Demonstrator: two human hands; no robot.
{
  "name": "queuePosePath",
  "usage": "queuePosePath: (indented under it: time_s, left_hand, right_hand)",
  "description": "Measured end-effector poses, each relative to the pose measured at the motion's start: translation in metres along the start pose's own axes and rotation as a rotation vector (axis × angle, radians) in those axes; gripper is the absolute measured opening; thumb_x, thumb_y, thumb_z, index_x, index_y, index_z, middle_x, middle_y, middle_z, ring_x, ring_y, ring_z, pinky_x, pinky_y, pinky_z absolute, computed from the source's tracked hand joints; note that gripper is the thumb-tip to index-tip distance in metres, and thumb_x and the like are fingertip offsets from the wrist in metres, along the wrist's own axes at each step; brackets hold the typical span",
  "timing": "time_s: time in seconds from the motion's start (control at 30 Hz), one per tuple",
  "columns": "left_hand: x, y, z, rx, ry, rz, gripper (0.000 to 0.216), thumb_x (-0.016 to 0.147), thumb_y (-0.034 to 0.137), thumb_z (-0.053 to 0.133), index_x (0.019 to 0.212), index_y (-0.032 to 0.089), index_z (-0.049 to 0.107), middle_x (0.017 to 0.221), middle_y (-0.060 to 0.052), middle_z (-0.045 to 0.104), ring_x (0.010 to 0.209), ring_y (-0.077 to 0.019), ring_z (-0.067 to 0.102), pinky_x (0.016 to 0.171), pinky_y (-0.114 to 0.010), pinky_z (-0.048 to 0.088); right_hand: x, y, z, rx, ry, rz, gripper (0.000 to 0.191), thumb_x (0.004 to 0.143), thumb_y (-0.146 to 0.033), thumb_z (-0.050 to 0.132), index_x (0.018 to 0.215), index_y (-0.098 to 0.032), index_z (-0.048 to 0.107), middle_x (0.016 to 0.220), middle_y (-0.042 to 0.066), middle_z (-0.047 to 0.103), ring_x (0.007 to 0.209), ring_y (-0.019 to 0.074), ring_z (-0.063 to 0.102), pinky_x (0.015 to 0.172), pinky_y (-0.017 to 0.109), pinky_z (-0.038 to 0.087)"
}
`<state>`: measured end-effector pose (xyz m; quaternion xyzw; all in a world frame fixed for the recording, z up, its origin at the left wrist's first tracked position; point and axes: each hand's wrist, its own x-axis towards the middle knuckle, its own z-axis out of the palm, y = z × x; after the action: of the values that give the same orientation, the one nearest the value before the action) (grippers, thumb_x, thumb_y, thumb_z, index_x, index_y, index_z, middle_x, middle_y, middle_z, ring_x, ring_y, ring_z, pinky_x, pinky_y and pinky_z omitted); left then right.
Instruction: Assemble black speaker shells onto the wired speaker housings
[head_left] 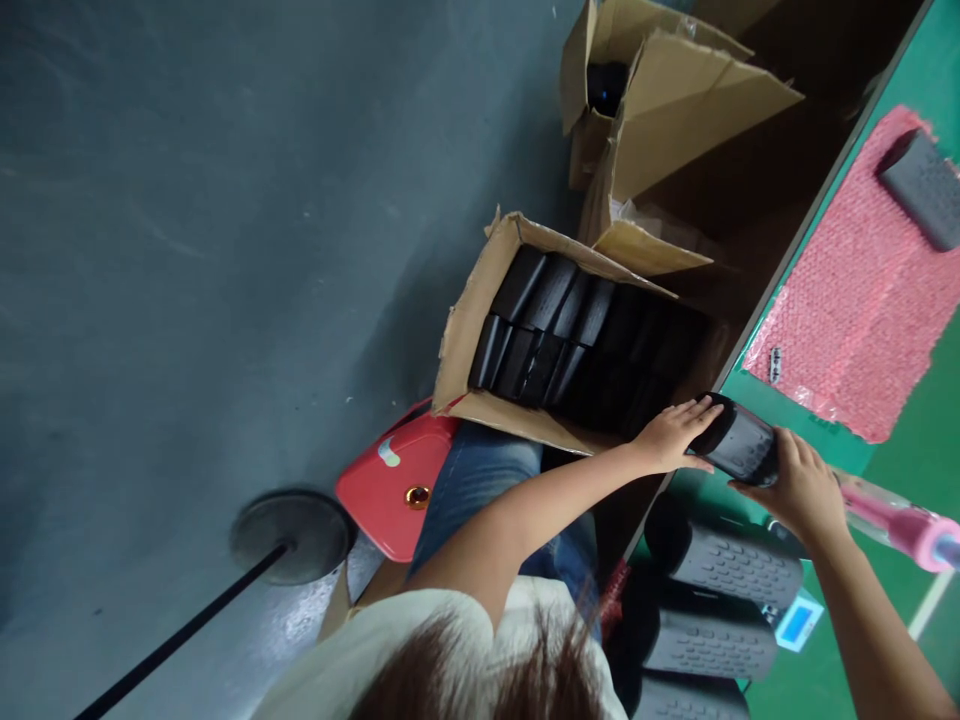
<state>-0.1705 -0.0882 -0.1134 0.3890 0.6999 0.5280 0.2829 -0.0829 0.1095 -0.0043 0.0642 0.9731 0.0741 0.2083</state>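
Both hands hold a black rounded plastic casing point(739, 442) at the green table's edge. My left hand point(675, 435) grips its left end, with fingers over the top and thumb below. At its right end, my right hand point(806, 487) has thumb and fingers wrapped round it. Just below lie similar dark casings with rows of small raised marks, among them one nearest casing point(739, 560) and another casing point(709, 635). To the left, an open cardboard box point(469, 315) is filled with black casings point(551, 290) stacked in rows.
Pink bubble wrap point(847, 290) covers part of the green table point(795, 400), with a grey casing point(922, 185) on it. A pink-handled tool point(900, 525) and a small lit display point(799, 620) are nearby. More open cartons point(690, 110), a red stool point(390, 480) and a round black base point(292, 535) stand around.
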Motion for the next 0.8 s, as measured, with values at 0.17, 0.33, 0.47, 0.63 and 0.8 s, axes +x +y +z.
queuePosePath:
  time_s: [0.17,0.33,0.47,0.63,0.8]
  left_hand:
    - [0.0,-0.002,0.005,0.007,0.029,-0.018,0.094,0.073,0.056,0.067,0.146,0.016,0.026,0.153,-0.018,0.026,0.139,-0.0308,0.03,0.112,-0.045,0.03]
    - [0.001,-0.003,0.01,0.004,0.053,-0.021,0.093,0.072,0.056,0.068,0.146,0.017,0.028,0.153,-0.017,0.026,0.138,-0.0324,0.031,0.111,-0.046,0.031]
    - [0.001,-0.002,0.01,-0.021,0.068,-0.019,0.091,0.074,0.055,0.067,0.147,0.019,0.026,0.153,-0.016,0.025,0.139,-0.0304,0.029,0.113,-0.044,0.029]
    - [0.0,-0.002,0.007,-0.063,0.039,-0.032,0.092,0.074,0.052,0.068,0.148,0.019,0.022,0.154,-0.017,0.023,0.14,-0.0303,0.026,0.114,-0.045,0.029]
    - [-0.002,0.007,0.0,-0.035,0.017,0.004,0.085,0.079,0.045,0.065,0.148,0.019,0.022,0.154,-0.019,0.021,0.14,-0.0327,0.025,0.112,-0.048,0.03]
  right_hand:
    - [0.001,0.001,-0.002,0.015,-0.008,-0.001,0.1,0.068,-0.08,0.046,0.137,-0.008,0.034,0.123,0.024,0.053,0.111,0.0408,0.051,0.088,0.052,0.045]
    - [-0.001,0.001,-0.005,0.005,-0.006,-0.002,0.098,0.071,-0.079,0.044,0.137,-0.008,0.033,0.124,0.025,0.052,0.113,0.0414,0.05,0.088,0.052,0.045]
    - [0.001,0.005,-0.003,-0.017,-0.01,-0.034,0.1,0.07,-0.08,0.044,0.137,-0.007,0.032,0.124,0.026,0.051,0.112,0.042,0.05,0.087,0.052,0.045]
    - [0.006,0.007,0.009,0.044,0.056,-0.079,0.101,0.067,-0.078,0.049,0.133,-0.003,0.035,0.119,0.028,0.051,0.108,0.0415,0.05,0.09,0.052,0.041]
    - [0.002,0.002,0.022,0.08,0.193,-0.038,0.097,0.063,-0.069,0.057,0.13,-0.002,0.039,0.116,0.026,0.052,0.105,0.0414,0.051,0.091,0.053,0.038]
